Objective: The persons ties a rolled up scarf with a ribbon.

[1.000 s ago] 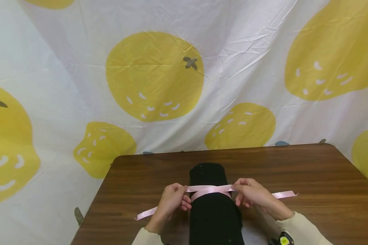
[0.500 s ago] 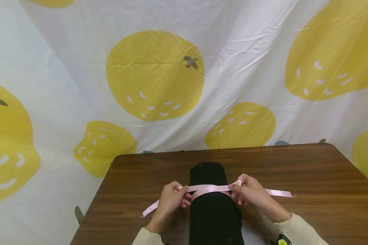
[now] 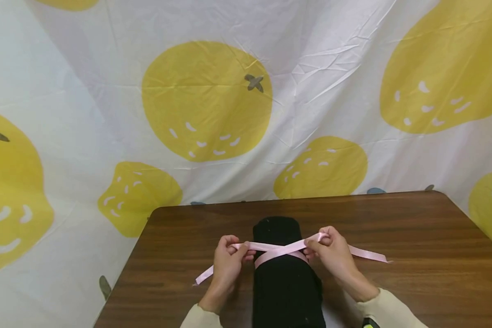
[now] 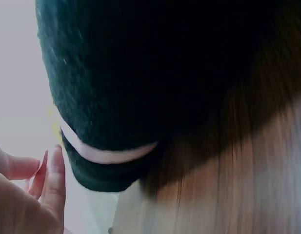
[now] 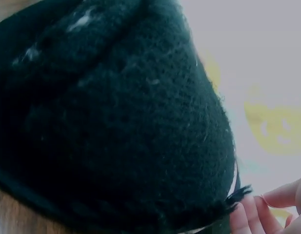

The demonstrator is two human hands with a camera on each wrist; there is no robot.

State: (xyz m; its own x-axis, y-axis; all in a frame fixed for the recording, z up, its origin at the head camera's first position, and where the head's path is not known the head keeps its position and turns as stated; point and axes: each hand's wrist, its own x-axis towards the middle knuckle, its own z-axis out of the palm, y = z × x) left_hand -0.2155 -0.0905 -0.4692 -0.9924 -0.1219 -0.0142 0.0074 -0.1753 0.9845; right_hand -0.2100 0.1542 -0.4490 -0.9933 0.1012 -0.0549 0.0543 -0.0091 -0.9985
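Note:
A long black bundle of knitted cloth (image 3: 286,291) lies on the wooden table, running away from me. Around its far part goes a pink ribbon (image 3: 279,251), whose two strands cross on top of the bundle. My left hand (image 3: 228,262) pinches one strand at the bundle's left side, and a tail hangs out past the wrist. On the right, my right hand (image 3: 337,257) pinches the other strand, its tail trailing to the right. The left wrist view shows the ribbon band (image 4: 104,155) lying snug round the cloth. Dark fringe (image 5: 238,196) shows by the right fingers in the right wrist view.
The brown wooden table (image 3: 414,237) reaches back to a white hanging cloth (image 3: 324,91) printed with yellow fruit. A pale cream sleeve (image 3: 389,310) covers the right forearm, with a dark device at its cuff.
Both hands have risen slightly and drawn the ribbon strands up, so that they cross in a clearer X. The right hand has shifted its grip along its strand, and both tails have drawn inward.

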